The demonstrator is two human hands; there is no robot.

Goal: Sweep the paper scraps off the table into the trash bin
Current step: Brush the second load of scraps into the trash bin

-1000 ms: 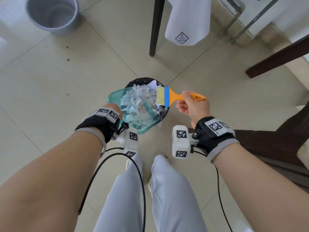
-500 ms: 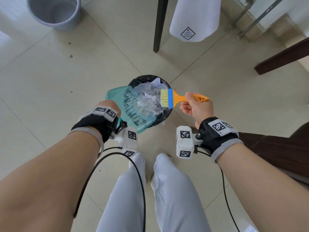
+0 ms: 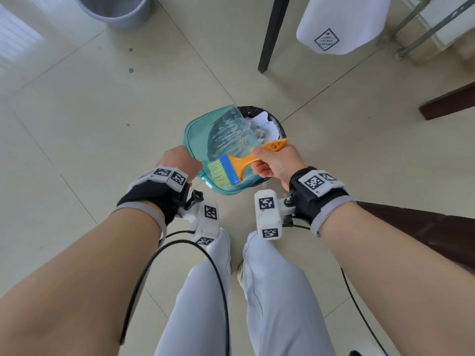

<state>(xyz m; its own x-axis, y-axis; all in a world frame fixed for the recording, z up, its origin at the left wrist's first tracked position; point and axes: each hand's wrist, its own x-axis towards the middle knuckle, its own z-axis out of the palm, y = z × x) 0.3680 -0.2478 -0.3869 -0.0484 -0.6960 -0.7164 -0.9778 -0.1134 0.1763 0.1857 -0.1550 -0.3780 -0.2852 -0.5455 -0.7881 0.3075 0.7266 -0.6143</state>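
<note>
My left hand (image 3: 180,160) grips the handle of a see-through teal dustpan (image 3: 203,140), which is tipped over the black-lined trash bin (image 3: 281,129) on the floor. White paper scraps (image 3: 262,125) lie in the bin; the pan looks emptied. My right hand (image 3: 276,163) holds the orange handle of a small brush (image 3: 231,170) with a blue band and yellow bristles. The bristles point down-left inside the pan's near part.
A grey bucket (image 3: 115,9) stands at the far left on the tiled floor. A dark table leg (image 3: 270,34) and a hanging white cloth (image 3: 339,21) are beyond the bin. Dark wooden furniture (image 3: 424,227) lies to the right. My legs are below.
The scraps slid out of the dustpan into the bin. My right hand swung the brush from beside the bin's right rim down-left into the pan, bristles now turned toward me.
</note>
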